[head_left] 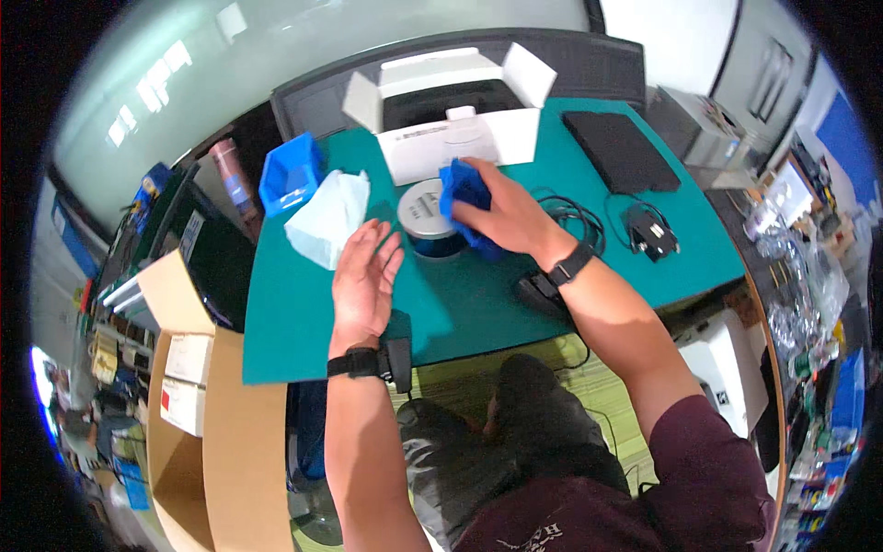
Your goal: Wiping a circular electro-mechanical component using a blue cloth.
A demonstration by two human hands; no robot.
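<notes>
Green work mat [303, 340]: right hand [504, 219] clutching blue cloth [465, 189], wiping round silver device [425, 213] at centre; left hand [361, 281] open, fingers spread, empty, near its left side; wiping underway.

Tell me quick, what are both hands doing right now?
Left hand: open, flat, holding nothing, beside the round device.
Right hand: closed on a blue cloth, pressing it against the round device.

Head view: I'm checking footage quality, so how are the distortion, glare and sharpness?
Head view: strong fisheye bending with a black rim; the green mat has curved edges; glare washes out the upper-left wall; the right hand on the blue cloth and the open left hand are fairly sharp.
</notes>
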